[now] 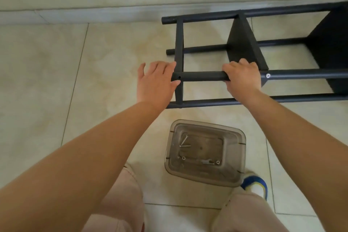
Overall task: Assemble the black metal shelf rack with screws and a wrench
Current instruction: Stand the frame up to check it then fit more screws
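Note:
The black metal shelf rack [243,47] lies on its side on the tiled floor, its round poles running left to right. My right hand [243,75] grips the upper near pole [203,76] just left of a shelf panel and a silver screw head [267,75]. My left hand [156,81] is spread with straight fingers against the left end of that pole, beside an empty screw hole [179,77]. A clear plastic box [205,151] on the floor below holds loose screws [184,142] and a small wrench [206,162].
A wall and skirting run along the top of the view behind the rack. My knees in light trousers are at the bottom, with a blue and white shoe [256,184] just right of the box. Bare tiles lie to the left.

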